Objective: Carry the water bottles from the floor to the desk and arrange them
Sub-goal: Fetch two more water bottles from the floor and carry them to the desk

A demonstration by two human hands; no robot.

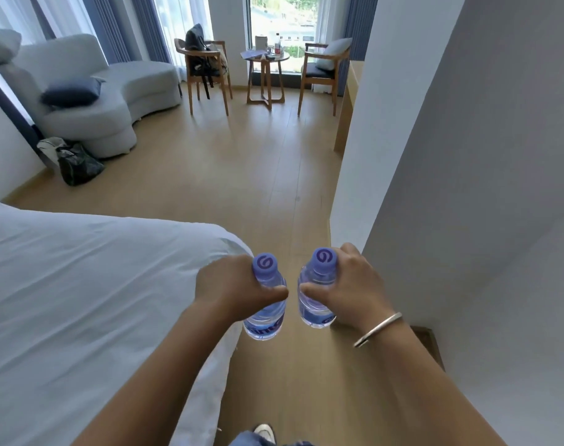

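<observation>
Over the wooden floor [267,175], in the gap between the bed [81,284] and the white wall [435,156], both bottles hang upright with their long axes near vertical and purple caps toward the camera. The left hand [229,288] has its grip wrapped round the left water bottle [267,304], and the right hand [351,284] holds the right water bottle [316,300] the same way, just beside it. What looks like the surface [348,101] shows ahead and to the right, past the wall's corner, well apart from both bottles; the right hand looks nearer to it.
</observation>
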